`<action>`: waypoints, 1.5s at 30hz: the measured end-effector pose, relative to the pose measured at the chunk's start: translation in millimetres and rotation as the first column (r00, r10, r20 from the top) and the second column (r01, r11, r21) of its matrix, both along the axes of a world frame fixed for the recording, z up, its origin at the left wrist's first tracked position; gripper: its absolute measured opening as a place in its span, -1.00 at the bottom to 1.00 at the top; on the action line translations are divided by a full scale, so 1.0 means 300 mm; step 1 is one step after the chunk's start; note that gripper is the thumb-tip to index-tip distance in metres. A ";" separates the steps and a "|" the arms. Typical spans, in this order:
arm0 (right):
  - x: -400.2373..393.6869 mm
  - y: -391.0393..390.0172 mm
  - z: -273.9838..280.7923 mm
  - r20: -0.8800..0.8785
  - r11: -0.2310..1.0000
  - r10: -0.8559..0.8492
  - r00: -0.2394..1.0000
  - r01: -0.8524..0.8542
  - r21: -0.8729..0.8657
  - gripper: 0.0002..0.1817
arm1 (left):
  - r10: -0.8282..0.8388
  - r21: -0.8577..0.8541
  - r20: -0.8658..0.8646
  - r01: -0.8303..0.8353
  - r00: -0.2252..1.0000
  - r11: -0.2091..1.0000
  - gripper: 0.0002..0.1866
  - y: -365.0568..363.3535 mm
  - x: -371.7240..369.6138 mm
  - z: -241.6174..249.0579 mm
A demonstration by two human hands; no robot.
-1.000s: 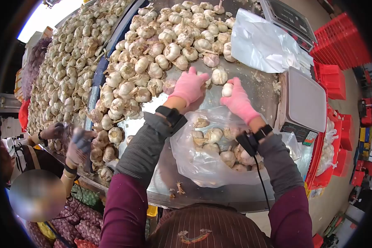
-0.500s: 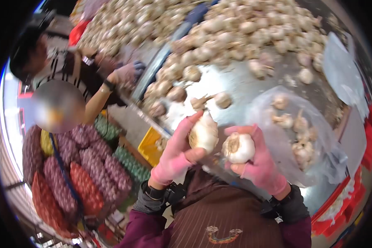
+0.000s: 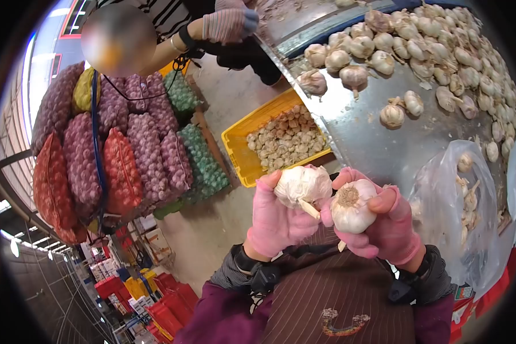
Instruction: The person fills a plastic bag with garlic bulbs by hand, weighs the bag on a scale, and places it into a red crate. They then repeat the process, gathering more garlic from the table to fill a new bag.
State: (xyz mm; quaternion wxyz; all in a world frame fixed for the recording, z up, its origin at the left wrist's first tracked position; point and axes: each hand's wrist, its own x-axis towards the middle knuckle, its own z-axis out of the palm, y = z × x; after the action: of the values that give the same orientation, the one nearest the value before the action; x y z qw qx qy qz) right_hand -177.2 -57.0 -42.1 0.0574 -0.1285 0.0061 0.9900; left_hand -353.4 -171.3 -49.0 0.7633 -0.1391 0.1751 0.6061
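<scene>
Both of my hands wear pink gloves that leave fingertips bare, and each holds a garlic bulb in front of my brown striped apron. My left hand (image 3: 278, 221) is closed around a white garlic bulb (image 3: 303, 186) whose stem points down and to the right. In my right hand (image 3: 393, 232) sits another white garlic bulb (image 3: 352, 209), its brown root end facing up. The two bulbs are close together. Beyond my hands, a yellow crate (image 3: 238, 146) with many garlic bulbs stands beside the metal table (image 3: 364, 137).
A heap of garlic (image 3: 424, 46) covers the table's far right. A clear plastic bag (image 3: 441, 178) with several bulbs lies at right. Filled mesh sacks (image 3: 143, 149) are stacked at left. Across from me, a co-worker's gloved hand (image 3: 226, 26) is near the table edge.
My view has swung left, bringing the yellow crate and more sacks into sight. The bulb in my left hand has turned so its stem points down. Both bulbs stay held.
</scene>
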 end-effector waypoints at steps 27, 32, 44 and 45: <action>0.892 -0.053 0.005 -0.036 0.102 -0.988 -0.152 -0.804 0.586 -0.63 | 0.434 -0.194 -0.275 0.492 -0.858 0.849 -0.58 0.838 0.655 -0.238; 0.444 0.287 -0.049 0.211 -0.009 -0.903 0.373 -0.508 0.861 -0.68 | 0.437 -0.158 -0.568 0.614 -0.697 0.774 -0.80 1.010 0.337 -0.365; -0.131 0.249 -0.507 0.703 0.093 -0.627 0.336 -0.864 0.496 -0.54 | 0.358 -0.198 -0.723 0.673 -0.591 0.712 -0.63 0.749 0.106 -0.260; -0.088 0.214 -0.522 0.723 0.087 -0.595 0.351 -0.866 0.492 -0.55 | 0.479 -0.145 -0.664 0.727 -0.574 0.671 -0.62 0.765 0.164 -0.277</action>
State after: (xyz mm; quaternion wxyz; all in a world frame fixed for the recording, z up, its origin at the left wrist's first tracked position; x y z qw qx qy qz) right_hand -203.7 7.3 -198.6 -0.0209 -0.5727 -0.7012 0.4241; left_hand -304.1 58.1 -132.1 0.2524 0.7840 0.5282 0.2064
